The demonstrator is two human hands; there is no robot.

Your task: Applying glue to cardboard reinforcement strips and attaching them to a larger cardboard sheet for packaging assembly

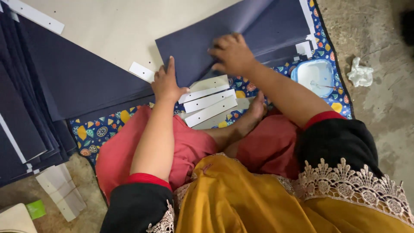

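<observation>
A dark navy sheet (202,49) lies on the patterned floor cloth (101,131) in front of me. My left hand (166,82) presses flat on the sheet's near left corner, fingers pointing away. Further right, my right hand (232,54) rests on the same sheet's near edge, fingers curled onto the paper. Just below the edge, between my hands, lie several white strips with punched holes (209,101), fanned out near my bare foot (254,110).
A large stack of navy sheets (47,90) fills the left side. A white tub of paste (316,75) sits at the right on the cloth, a crumpled white rag (360,73) beyond it on the concrete. More white strips (60,190) lie at lower left.
</observation>
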